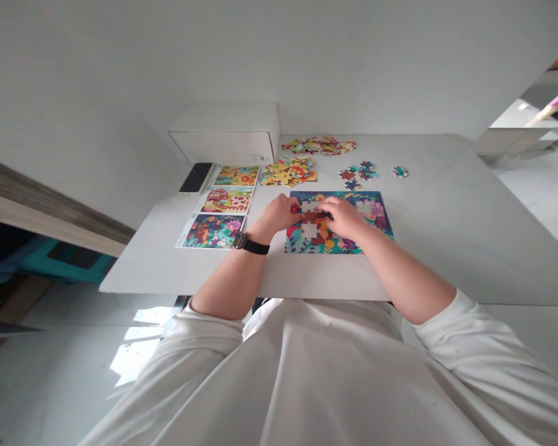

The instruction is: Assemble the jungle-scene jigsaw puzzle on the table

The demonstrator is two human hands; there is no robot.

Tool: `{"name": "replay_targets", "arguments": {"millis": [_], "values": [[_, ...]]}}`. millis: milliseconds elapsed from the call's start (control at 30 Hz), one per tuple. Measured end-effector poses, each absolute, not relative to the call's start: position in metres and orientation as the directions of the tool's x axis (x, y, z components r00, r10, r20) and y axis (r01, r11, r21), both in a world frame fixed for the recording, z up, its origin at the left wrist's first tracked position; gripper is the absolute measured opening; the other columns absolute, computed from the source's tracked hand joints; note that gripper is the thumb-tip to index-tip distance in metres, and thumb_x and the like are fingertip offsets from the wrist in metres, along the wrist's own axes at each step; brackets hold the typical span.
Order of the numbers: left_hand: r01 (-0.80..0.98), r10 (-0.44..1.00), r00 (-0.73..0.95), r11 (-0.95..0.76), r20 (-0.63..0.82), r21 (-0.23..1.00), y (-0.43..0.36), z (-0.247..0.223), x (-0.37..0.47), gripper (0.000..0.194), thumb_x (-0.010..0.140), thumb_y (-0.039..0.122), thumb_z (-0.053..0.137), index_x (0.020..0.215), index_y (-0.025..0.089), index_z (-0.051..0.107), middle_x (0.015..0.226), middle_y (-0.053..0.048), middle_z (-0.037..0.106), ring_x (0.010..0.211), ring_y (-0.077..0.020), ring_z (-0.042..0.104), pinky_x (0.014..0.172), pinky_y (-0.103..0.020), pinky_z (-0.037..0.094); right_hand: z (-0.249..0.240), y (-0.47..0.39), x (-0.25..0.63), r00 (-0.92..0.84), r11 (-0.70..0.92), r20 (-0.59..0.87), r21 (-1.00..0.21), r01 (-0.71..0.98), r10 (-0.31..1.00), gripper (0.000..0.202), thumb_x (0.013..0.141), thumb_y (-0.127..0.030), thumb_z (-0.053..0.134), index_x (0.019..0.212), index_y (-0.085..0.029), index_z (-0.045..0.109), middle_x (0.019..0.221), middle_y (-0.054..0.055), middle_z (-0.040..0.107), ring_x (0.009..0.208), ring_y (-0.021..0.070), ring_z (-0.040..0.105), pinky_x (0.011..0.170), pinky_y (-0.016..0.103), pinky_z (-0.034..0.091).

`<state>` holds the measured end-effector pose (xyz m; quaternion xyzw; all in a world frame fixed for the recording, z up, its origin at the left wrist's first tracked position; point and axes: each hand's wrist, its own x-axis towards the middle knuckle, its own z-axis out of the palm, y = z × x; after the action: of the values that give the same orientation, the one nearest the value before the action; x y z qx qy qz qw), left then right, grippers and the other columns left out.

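Note:
A colourful, partly filled jigsaw puzzle (344,245) lies on the white table in front of me, with white gaps at its left centre. My left hand (281,212) rests at the puzzle's left edge, its fingertips close to a reddish part. My right hand (341,217) is over the middle, fingers bent at a brown piece (310,217) between the gaps. Whether either hand grips a piece is too small to tell. Loose blue and brown pieces (366,171) lie behind the puzzle, and a small group of teal pieces (400,171) sits farther right.
Left of the puzzle is a sheet with three pictures (225,200), beside a black phone (196,178). A white box (227,145) stands at the back left. Yellow pieces (288,172) and another multicoloured pile (320,145) lie behind the puzzle.

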<state>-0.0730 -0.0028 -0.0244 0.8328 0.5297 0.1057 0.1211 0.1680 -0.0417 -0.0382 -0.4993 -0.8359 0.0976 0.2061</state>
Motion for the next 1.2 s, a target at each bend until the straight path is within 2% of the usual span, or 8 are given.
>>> {"name": "replay_targets", "arguments": {"millis": [67, 167, 267, 367, 567, 1133, 1200], "values": [[0.856, 0.909, 0.411, -0.41, 0.068, 0.314, -0.005, -0.023, -0.072, 0.039, 0.09, 0.043, 0.077, 0.123, 0.02, 0.077, 0.119, -0.012, 0.07, 0.11, -0.0276, 0.069, 0.097, -0.034, 0.055, -0.038, -0.042, 0.175, -0.364, 0.441, 0.259, -0.382, 0.812, 0.895, 0.048, 0.087, -0.002, 0.06, 0.128, -0.02, 0.078, 0.13, 0.012, 0.072, 0.119, 0.0273, 0.068, 0.107, 0.039, 0.053], [0.806, 0.87, 0.476, -0.491, 0.131, 0.33, -0.007, -0.022, -0.071, 0.042, 0.087, 0.042, 0.081, 0.123, 0.021, 0.077, 0.121, -0.012, 0.07, 0.115, -0.0282, 0.067, 0.101, -0.035, 0.053, -0.039, -0.041, 0.181, -0.333, 0.409, 0.25, -0.392, 0.824, 0.909, 0.04, 0.089, -0.006, 0.062, 0.122, -0.02, 0.079, 0.126, 0.012, 0.074, 0.113, 0.0274, 0.069, 0.104, 0.04, 0.054], [0.701, 0.778, 0.608, -0.62, 0.158, 0.353, -0.006, -0.024, -0.07, 0.035, 0.085, 0.037, 0.083, 0.117, 0.023, 0.079, 0.119, -0.009, 0.073, 0.116, -0.0275, 0.067, 0.103, -0.035, 0.052, -0.038, -0.042, 0.181, -0.349, 0.409, 0.218, -0.39, 0.825, 0.911, 0.032, 0.09, -0.012, 0.068, 0.119, -0.02, 0.08, 0.121, 0.01, 0.075, 0.108, 0.0264, 0.07, 0.1, 0.038, 0.055], [0.636, 0.722, 0.674, -0.676, 0.159, 0.372, -0.004, -0.027, -0.07, 0.03, 0.085, 0.033, 0.082, 0.113, 0.023, 0.081, 0.116, -0.009, 0.076, 0.112, -0.0268, 0.069, 0.1, -0.034, 0.052, -0.036, -0.043, 0.178, -0.371, 0.414, 0.184, -0.389, 0.823, 0.91, 0.031, 0.089, -0.012, 0.071, 0.117, -0.02, 0.081, 0.119, 0.011, 0.075, 0.105, 0.0251, 0.07, 0.098, 0.036, 0.054], [0.65, 0.731, 0.665, -0.667, 0.151, 0.364, -0.005, -0.027, -0.065, 0.027, 0.089, 0.028, 0.077, 0.115, 0.024, 0.083, 0.117, -0.008, 0.079, 0.113, -0.0253, 0.07, 0.1, -0.032, 0.052, -0.035, -0.044, 0.177, -0.368, 0.402, 0.16, -0.391, 0.828, 0.916, 0.03, 0.09, -0.014, 0.072, 0.119, -0.019, 0.081, 0.119, 0.011, 0.074, 0.106, 0.0251, 0.07, 0.098, 0.036, 0.054], [0.67, 0.736, 0.668, -0.66, 0.112, 0.341, -0.01, -0.025, -0.057, 0.027, 0.092, 0.033, 0.071, 0.114, 0.026, 0.085, 0.115, -0.008, 0.077, 0.11, -0.0257, 0.069, 0.098, -0.032, 0.053, -0.042, -0.041, 0.178, -0.39, 0.432, 0.185, -0.408, 0.804, 0.902, 0.03, 0.091, -0.013, 0.072, 0.118, -0.021, 0.082, 0.123, 0.012, 0.073, 0.115, 0.027, 0.07, 0.106, 0.04, 0.056], [0.644, 0.713, 0.693, -0.679, 0.108, 0.354, -0.009, -0.026, -0.059, 0.028, 0.093, 0.028, 0.068, 0.116, 0.025, 0.085, 0.117, -0.009, 0.076, 0.111, -0.0255, 0.069, 0.1, -0.032, 0.053, -0.042, -0.04, 0.178, -0.396, 0.436, 0.183, -0.4, 0.806, 0.9, 0.029, 0.091, -0.013, 0.072, 0.117, -0.021, 0.082, 0.122, 0.012, 0.073, 0.114, 0.0264, 0.07, 0.105, 0.039, 0.055]]}}
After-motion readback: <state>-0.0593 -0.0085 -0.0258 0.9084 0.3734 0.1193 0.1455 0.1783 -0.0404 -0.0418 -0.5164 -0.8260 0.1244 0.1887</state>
